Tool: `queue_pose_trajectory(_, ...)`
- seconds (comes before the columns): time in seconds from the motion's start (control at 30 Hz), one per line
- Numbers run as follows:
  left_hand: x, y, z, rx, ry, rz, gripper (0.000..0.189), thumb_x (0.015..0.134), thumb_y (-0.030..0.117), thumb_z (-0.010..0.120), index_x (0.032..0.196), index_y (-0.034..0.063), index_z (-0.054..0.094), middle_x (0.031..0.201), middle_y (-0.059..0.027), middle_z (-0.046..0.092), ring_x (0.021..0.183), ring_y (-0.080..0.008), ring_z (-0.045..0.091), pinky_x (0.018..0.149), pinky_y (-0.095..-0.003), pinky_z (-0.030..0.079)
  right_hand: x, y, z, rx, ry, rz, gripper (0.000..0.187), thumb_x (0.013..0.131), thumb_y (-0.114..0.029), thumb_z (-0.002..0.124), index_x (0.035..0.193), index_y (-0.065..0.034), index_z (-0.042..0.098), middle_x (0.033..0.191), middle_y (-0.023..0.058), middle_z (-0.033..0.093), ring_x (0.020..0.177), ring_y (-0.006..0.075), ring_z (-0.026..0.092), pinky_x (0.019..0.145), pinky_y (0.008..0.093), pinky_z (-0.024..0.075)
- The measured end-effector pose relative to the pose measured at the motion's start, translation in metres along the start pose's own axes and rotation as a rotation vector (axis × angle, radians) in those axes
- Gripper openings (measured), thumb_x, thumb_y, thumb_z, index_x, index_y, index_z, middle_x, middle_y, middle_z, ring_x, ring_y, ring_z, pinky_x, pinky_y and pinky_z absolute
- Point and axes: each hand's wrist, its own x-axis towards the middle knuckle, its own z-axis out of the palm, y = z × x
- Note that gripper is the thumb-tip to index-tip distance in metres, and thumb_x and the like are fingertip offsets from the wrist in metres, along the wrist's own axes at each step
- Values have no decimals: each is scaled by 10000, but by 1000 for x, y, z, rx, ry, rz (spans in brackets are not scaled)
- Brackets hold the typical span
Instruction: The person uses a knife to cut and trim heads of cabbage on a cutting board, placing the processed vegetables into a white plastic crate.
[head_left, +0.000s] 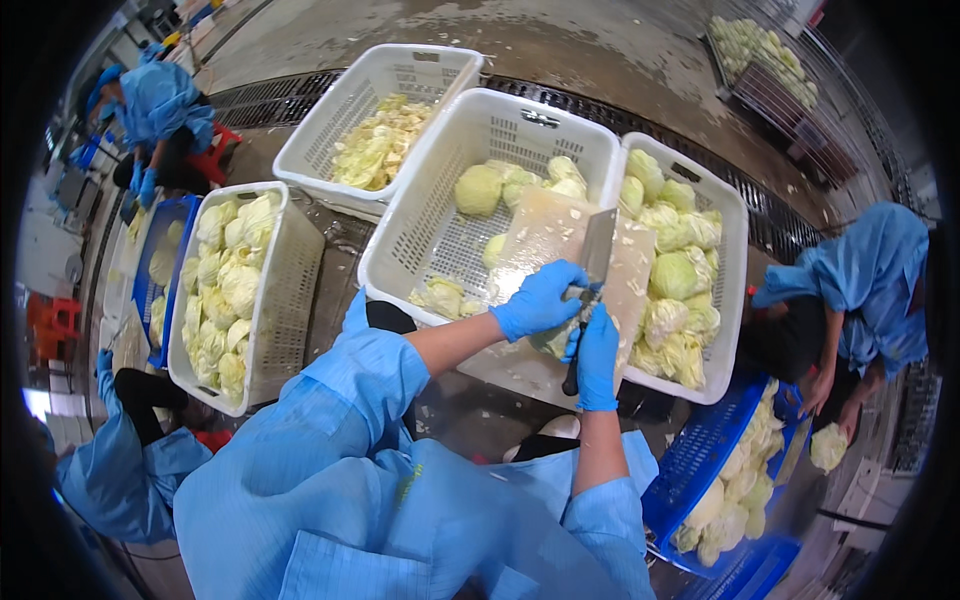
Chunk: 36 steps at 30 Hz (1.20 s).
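My right hand (598, 356), in a blue glove, grips the dark handle of a cleaver (600, 244). The broad metal blade points away from me over a cutting board (551, 214). At the heel of the blade is my left hand (541, 298), also gloved in blue, its fingers curled close to the cleaver; what they grip is hidden. A pale green cabbage (551, 341) shows partly below my hands on the board. Scraps of leaf are scattered over the board, which lies across a white perforated crate (420, 202) holding several cabbages.
Cabbages fill a white crate (739, 300) at right and another (300, 277) at left. A far crate (322, 124) holds loose leaves. Blue baskets (667, 465) stand lower right. Co-workers sit at right (870, 285), upper left (165, 105) and lower left (120, 480).
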Motion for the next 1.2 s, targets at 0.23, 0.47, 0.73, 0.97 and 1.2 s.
queue_pose_trajectory(0.23, 53, -74, -184, -1192, 792, -543, 469, 899, 394, 545, 989, -66, 566, 985, -155, 580, 900, -173, 542, 760, -369, 475, 3, -9, -1, -38, -28, 24, 400, 971, -427, 405, 824, -64, 489, 571, 41, 498, 392, 129, 461, 354, 274, 416)
queue_pose_trajectory(0.47, 4, -18, -76, -275, -377, -531, 659, 813, 437, 648, 1288, 14, 476, 1091, -123, 573, 1007, -193, 528, 853, -351, 436, 12, -24, -1, -141, -126, 3, 378, 965, -397, 439, 894, -39, 539, 588, 30, 486, 400, 102, 446, 365, 249, 389)
queue_pose_trajectory(0.73, -13, -19, -55, -99, -376, -748, 596, 711, 457, 751, 967, -35, 532, 787, -103, 557, 659, -160, 579, 559, -281, 489, 7, -53, -28, 32, -11, -96, 402, 978, -416, 401, 850, -57, 530, 593, 33, 499, 412, 109, 462, 371, 252, 397)
queue_pose_trajectory(0.97, -18, -4, -55, -116, -453, -755, 563, 699, 499, 755, 780, 9, 491, 702, -101, 577, 575, -162, 578, 465, -272, 466, -50, -38, -33, -273, -52, -85, 371, 974, -375, 449, 866, -36, 556, 588, 33, 476, 459, 95, 445, 406, 269, 383)
queue_pose_trajectory(1.2, -17, -11, -59, -59, -498, -744, 529, 712, 497, 743, 799, 30, 509, 706, -93, 586, 592, -154, 589, 468, -282, 466, -61, -21, -44, -425, -85, -131, 401, 967, -404, 454, 1034, -27, 573, 613, 14, 488, 432, 75, 431, 378, 235, 373)
